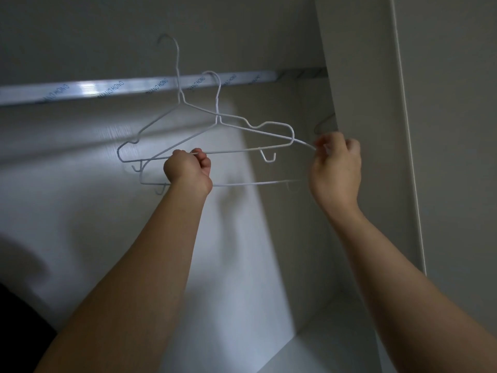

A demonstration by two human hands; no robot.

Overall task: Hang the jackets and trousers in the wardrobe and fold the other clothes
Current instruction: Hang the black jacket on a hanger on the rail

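The inside of a home wardrobe (80,184): a metal hanging rail (80,88) runs from nine toward one o'clock, white wire hangers (216,106) sit at centre, and a pale side panel (363,76) stands at two o'clock.

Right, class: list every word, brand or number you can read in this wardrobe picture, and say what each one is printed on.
"ANG HONG": blue print repeated along the rail. The letters before it are blurred, so it may read "QUANG HONG".
The repeats near the rail's far left and right ends are too blurred to read.
The hangers show no text, and no numbers or signs show anywhere.
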